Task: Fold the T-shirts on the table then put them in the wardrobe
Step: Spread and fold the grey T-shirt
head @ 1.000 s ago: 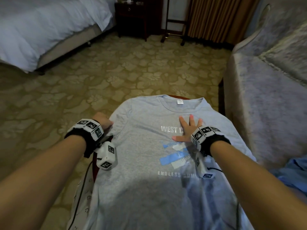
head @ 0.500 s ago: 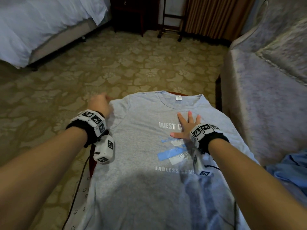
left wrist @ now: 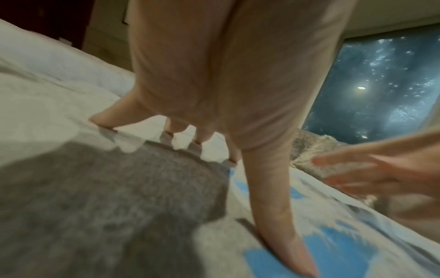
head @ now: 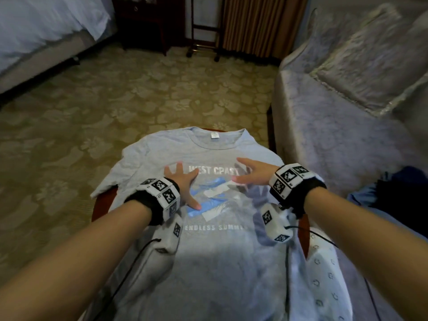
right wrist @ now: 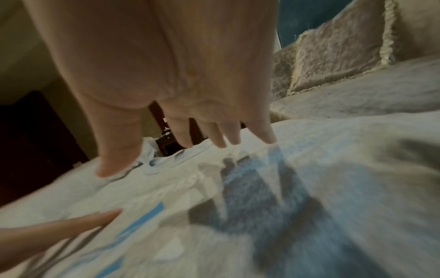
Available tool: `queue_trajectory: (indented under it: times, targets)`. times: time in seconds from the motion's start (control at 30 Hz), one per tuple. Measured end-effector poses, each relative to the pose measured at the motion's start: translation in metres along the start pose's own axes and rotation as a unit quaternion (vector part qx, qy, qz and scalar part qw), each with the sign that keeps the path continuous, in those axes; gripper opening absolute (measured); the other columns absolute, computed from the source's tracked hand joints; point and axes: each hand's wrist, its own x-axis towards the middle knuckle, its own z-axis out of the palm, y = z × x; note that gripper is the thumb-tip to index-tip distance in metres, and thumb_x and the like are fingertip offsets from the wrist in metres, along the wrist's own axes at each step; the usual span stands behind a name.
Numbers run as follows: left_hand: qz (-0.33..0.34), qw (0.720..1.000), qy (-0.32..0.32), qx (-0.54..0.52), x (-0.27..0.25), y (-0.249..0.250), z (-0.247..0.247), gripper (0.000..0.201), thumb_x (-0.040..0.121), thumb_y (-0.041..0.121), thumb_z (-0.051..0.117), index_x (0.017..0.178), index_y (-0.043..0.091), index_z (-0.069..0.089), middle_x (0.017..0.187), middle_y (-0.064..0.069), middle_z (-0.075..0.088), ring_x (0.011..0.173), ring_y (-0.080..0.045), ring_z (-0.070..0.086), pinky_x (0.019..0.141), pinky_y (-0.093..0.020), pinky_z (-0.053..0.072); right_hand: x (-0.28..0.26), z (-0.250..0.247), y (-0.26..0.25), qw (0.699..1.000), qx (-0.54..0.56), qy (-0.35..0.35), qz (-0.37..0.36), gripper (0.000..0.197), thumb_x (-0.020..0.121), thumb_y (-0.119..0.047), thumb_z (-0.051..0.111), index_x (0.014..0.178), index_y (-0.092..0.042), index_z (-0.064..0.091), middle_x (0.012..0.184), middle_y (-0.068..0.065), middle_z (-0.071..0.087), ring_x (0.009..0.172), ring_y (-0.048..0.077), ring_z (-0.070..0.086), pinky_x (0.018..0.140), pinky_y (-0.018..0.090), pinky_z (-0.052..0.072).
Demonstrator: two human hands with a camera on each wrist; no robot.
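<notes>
A grey T-shirt (head: pixel 215 262) with a white and blue chest print lies face up, spread over a small wooden table (head: pixel 102 202), collar at the far end. My left hand (head: pixel 183 181) lies flat on the left of the print, fingers spread and pressing the cloth (left wrist: pixel 71 188). My right hand (head: pixel 250 172) hovers just above the right side of the print, fingers straight and spread, casting a shadow on the shirt (right wrist: pixel 333 188). Neither hand holds anything.
A white patterned garment (head: pixel 324 274) lies under the shirt at the near right. A blue garment (head: pixel 393 195) sits on the pale sofa (head: pixel 335 126) to the right. A bed (head: pixel 34 31) stands far left, and patterned carpet (head: pixel 115 100) surrounds the table.
My left hand has come from the shirt's left sleeve edge onto the chest print. My right hand has lifted off the print and shifted right. The left sleeve now lies spread out.
</notes>
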Motion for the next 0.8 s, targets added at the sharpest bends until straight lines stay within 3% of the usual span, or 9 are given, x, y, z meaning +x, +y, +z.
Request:
queue_trajectory:
  times: [0.07,0.17,0.3,0.47,0.6,0.7,0.8]
  targets:
    - [-0.002,1.000,0.005,0.007,0.005,-0.006,-0.009,0.115,0.071,0.052,0.075,0.151,0.032,-0.005,0.156,-0.014,-0.020,0.140,-0.046,-0.017,0.113,-0.058,0.004,-0.008,0.007,0.007,1.000,-0.006,0.001,0.014,0.086,0.087,-0.045,0.061,0.152,-0.019,0.011,0.158,0.004,0.017,0.143,0.021,0.021,0.114,0.031,0.025]
    - [-0.010,1.000,0.014,-0.011,0.014,-0.018,-0.014,0.115,0.069,0.050,0.077,0.151,0.035,-0.002,0.157,-0.011,-0.019,0.141,-0.045,-0.016,0.112,-0.060,0.006,-0.016,0.017,0.019,0.994,-0.086,-0.048,0.044,0.097,0.083,-0.050,0.064,0.152,-0.024,0.002,0.160,0.010,0.003,0.147,0.027,0.006,0.118,0.041,0.013]
    - [-0.021,0.999,0.025,-0.031,0.021,-0.023,-0.012,0.115,0.067,0.049,0.079,0.151,0.036,0.001,0.157,-0.009,-0.019,0.141,-0.045,-0.016,0.111,-0.062,0.009,-0.023,0.033,0.029,0.980,-0.175,-0.078,0.054,0.109,0.080,-0.047,0.070,0.150,-0.027,-0.011,0.157,0.012,-0.018,0.143,0.041,-0.012,0.114,0.053,0.005]
    - [-0.029,0.997,0.064,-0.041,0.010,-0.018,-0.007,0.111,0.069,0.049,0.078,0.152,0.030,0.007,0.159,-0.010,-0.012,0.143,-0.041,-0.012,0.114,-0.057,0.009,-0.013,0.038,0.028,0.982,-0.168,-0.062,0.064,0.114,0.075,-0.050,0.072,0.150,-0.031,-0.012,0.157,0.008,-0.022,0.142,0.041,-0.017,0.113,0.058,0.004]
    - [0.001,0.994,0.113,-0.011,-0.010,-0.006,0.007,0.094,0.077,0.055,0.068,0.150,0.031,0.014,0.159,-0.007,0.004,0.145,-0.035,0.003,0.110,-0.065,0.017,-0.012,0.039,0.027,0.980,-0.175,-0.064,0.070,0.115,0.074,-0.051,0.073,0.149,-0.032,-0.012,0.157,0.008,-0.022,0.142,0.040,-0.017,0.114,0.060,0.005]
    - [0.012,0.997,0.078,-0.021,-0.027,-0.004,0.026,0.094,0.081,0.067,0.053,0.152,0.026,0.006,0.158,-0.014,0.002,0.144,-0.038,0.004,0.116,-0.050,0.013,-0.012,0.039,0.026,0.979,-0.179,-0.063,0.069,0.113,0.076,-0.050,0.071,0.149,-0.031,-0.012,0.157,0.009,-0.020,0.143,0.040,-0.016,0.115,0.059,0.005]
    - [0.008,0.997,0.071,0.010,-0.041,-0.006,0.033,0.096,0.086,0.059,0.053,0.152,0.021,-0.005,0.159,-0.013,-0.009,0.145,-0.034,-0.008,0.116,-0.045,0.004,-0.009,0.040,0.025,0.975,-0.203,-0.056,0.070,0.110,0.078,-0.052,0.069,0.150,-0.030,-0.012,0.157,0.010,-0.019,0.143,0.041,-0.013,0.116,0.056,0.006]
